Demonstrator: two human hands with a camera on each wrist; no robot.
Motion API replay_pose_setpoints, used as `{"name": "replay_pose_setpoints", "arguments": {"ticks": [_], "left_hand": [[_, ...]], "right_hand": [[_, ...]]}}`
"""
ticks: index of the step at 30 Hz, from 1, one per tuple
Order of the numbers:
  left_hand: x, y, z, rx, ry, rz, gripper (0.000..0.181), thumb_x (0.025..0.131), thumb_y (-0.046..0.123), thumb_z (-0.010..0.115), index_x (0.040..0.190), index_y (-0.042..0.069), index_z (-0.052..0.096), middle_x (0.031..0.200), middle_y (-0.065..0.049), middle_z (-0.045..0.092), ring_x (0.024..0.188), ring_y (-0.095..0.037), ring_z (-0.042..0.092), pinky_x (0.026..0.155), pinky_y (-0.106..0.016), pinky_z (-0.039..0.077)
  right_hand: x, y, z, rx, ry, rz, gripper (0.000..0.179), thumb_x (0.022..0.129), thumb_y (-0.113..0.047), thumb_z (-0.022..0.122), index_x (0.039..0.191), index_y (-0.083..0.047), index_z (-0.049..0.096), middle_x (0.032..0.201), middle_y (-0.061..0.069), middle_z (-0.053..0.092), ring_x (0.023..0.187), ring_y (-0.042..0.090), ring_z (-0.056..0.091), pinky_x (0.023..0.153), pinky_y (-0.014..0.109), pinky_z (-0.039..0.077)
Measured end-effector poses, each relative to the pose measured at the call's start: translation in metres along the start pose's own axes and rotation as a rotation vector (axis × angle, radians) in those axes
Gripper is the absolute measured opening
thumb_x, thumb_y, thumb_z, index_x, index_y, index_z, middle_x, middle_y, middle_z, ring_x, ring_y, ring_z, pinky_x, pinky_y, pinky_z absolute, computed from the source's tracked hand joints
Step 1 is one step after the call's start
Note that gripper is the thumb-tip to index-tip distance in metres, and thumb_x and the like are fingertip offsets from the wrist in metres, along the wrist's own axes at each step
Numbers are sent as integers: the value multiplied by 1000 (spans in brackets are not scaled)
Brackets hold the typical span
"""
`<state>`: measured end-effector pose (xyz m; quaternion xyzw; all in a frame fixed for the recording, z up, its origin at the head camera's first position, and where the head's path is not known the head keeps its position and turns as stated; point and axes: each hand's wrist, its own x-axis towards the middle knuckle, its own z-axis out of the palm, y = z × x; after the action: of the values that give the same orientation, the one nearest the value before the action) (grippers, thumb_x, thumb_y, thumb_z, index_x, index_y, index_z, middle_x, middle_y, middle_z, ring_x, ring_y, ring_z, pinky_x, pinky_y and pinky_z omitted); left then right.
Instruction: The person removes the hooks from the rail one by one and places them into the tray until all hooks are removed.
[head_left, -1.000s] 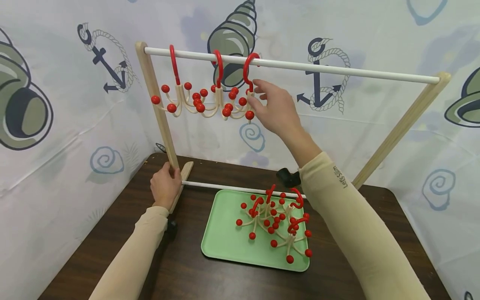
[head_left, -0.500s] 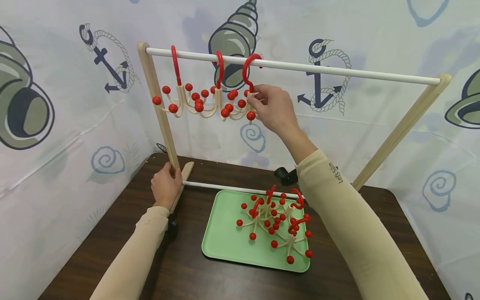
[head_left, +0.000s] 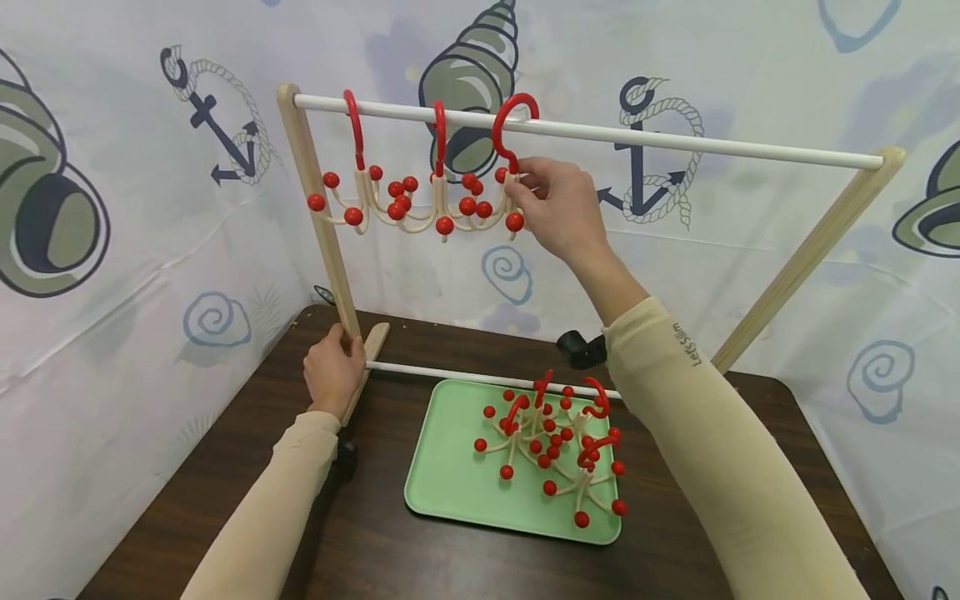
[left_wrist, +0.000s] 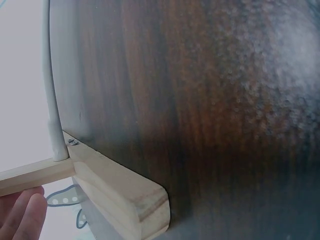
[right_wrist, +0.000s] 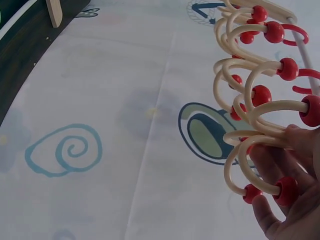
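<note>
My right hand [head_left: 562,204] pinches the pale stem of a small hanger with a red hook [head_left: 498,133] and curved arms tipped with red balls. Its hook arches above the white top rod [head_left: 675,141]. In the right wrist view, thumb and fingers hold the stem [right_wrist: 265,140] from below. Two similar hangers, one at the far left [head_left: 362,192] and one in the middle [head_left: 438,196], hang from the rod to its left. My left hand [head_left: 332,375] grips the wooden post [head_left: 322,233] near its foot; in the left wrist view, its fingertips [left_wrist: 32,215] show behind the post.
A green tray [head_left: 450,483] on the dark wooden table [head_left: 420,558] bears several more hangers, crowded to its right side. A lower white bar [head_left: 420,372] runs behind the tray. At the right, another wooden post [head_left: 810,258] supports the rod. Patterned cloth covers the walls behind.
My right hand has closed its fingers on the third hanger's stem, then raised it slightly and shifted it right, its hook rising above the rod. The left hand stays at the post.
</note>
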<state>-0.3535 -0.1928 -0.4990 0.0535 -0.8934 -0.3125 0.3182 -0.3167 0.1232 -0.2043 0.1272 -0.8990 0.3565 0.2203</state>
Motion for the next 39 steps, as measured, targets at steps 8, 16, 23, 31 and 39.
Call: {"name": "replay_pose_setpoints", "arguments": {"ticks": [8, 16, 23, 31, 39], "left_hand": [[1, -2, 2, 0, 4, 9, 16, 91, 20, 64, 93, 5, 61, 78, -19, 66, 72, -47, 62, 62, -59, 44], [0, -5, 2, 1, 6, 9, 17, 91, 22, 63, 94, 5, 61, 79, -19, 66, 72, -48, 62, 60, -59, 44], [0, -3, 1, -3, 7, 17, 16, 91, 20, 64, 93, 4, 61, 78, -20, 66, 72, -49, 61, 61, -60, 44], [0, 2, -3, -5, 7, 19, 17, 91, 20, 63, 94, 3, 61, 79, -20, 66, 72, -48, 62, 61, -60, 44], [0, 0, -1, -9, -4, 6, 17, 92, 21, 62, 94, 4, 61, 80, -20, 66, 74, -49, 62, 63, -60, 44]], "right_hand": [[-2, -5, -13, 23, 65, -33, 37, 97, -25, 62, 131, -12, 63, 109, 5, 71, 89, 13, 63, 73, 25, 51], [-11, 1, -29, 88, 130, -59, 34, 96, -24, 62, 127, -9, 66, 106, 5, 71, 88, 13, 64, 75, 24, 50], [-37, 12, -44, 148, 183, -38, 32, 96, -25, 63, 122, -8, 68, 108, 6, 70, 87, 16, 63, 71, 25, 49], [-100, 30, -41, 187, 204, -20, 31, 94, -24, 65, 119, -5, 69, 104, 7, 71, 86, 17, 64, 73, 25, 47], [-176, 41, -10, 235, 89, 83, 27, 91, -20, 71, 115, -9, 71, 99, 0, 72, 83, 12, 66, 70, 28, 52]]}}
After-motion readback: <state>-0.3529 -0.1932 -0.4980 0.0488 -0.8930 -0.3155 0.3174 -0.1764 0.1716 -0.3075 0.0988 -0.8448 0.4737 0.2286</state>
